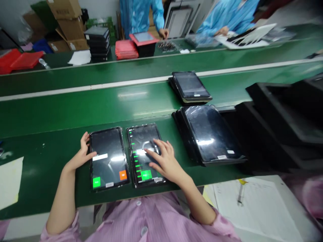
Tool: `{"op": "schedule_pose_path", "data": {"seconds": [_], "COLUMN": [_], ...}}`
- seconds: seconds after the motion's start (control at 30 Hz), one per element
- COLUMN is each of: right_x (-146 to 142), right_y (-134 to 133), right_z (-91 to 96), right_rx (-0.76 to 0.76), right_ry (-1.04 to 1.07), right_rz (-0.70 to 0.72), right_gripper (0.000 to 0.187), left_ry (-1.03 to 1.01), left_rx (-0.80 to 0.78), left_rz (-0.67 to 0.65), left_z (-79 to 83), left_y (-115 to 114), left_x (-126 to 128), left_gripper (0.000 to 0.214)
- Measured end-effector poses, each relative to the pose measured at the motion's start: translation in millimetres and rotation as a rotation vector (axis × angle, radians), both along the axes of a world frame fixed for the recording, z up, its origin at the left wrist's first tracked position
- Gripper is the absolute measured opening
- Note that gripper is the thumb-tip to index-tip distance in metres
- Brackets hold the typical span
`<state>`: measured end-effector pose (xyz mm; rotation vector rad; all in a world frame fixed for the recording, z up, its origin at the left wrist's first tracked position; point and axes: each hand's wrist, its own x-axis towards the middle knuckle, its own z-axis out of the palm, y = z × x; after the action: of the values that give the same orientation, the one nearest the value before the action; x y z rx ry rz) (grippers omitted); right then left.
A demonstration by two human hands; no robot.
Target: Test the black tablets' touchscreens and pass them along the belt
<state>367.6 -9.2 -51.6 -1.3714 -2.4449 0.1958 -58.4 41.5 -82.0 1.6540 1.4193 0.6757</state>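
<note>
Two tablets lie flat side by side on the green bench in front of me. My left hand (80, 156) grips the left edge of the left tablet (108, 168), thumb over the screen's border and fingers along the side. That screen is dark with a white bar, a green button and an orange one. Over the right tablet (141, 134), my right hand (166, 161) is open with fingers spread, the index fingertip at the screen. Green marks run down this screen's left side, above a larger green button. Whether the fingertip touches the glass I cannot tell.
Stacked tablets (209, 134) stand to the right, with a smaller stack (190, 85) behind and black trays (272, 134) further right. A white-striped green belt (88, 101) crosses beyond. Two people in blue coats (138, 16) work opposite. Papers (254, 201) lie at lower right.
</note>
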Motion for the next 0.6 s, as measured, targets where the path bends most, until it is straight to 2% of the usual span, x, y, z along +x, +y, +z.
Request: {"op": "schedule_pose_path", "data": {"seconds": [0.07, 0.17, 0.3, 0.37, 0.47, 0.6], "right_x": [-3.7, -8.4, -10.7, -9.8, -6.8, -5.5], "right_y": [2.5, 6.8, 11.2, 13.5, 24.8, 62.0], "right_z": [1.4, 3.8, 5.6, 9.0, 21.0, 32.1], "right_rx": [-0.002, -0.031, -0.104, -0.118, -0.085, -0.033], "right_ry": [-0.019, -0.036, -0.054, -0.055, -0.019, 0.121], "right_rz": [0.031, 0.066, 0.098, 0.113, 0.098, 0.044], "right_gripper": [0.050, 0.054, 0.056, 0.057, 0.064, 0.065], "left_ry": [0.026, 0.053, 0.066, 0.102, 0.128, 0.070], "left_rx": [0.012, 0.031, 0.138, 0.195, 0.230, 0.199], "left_rz": [0.007, 0.035, 0.114, 0.103, 0.081, 0.153], "left_z": [-5.1, -23.7, -49.4, -51.6, -46.4, -49.3], "left_y": [-3.8, -5.4, 3.2, 5.4, 4.7, 4.2], "left_x": [-1.0, -6.8, -11.2, -8.9, -3.3, 0.9], "left_gripper": [0.106, 0.098, 0.110, 0.117, 0.122, 0.113]}}
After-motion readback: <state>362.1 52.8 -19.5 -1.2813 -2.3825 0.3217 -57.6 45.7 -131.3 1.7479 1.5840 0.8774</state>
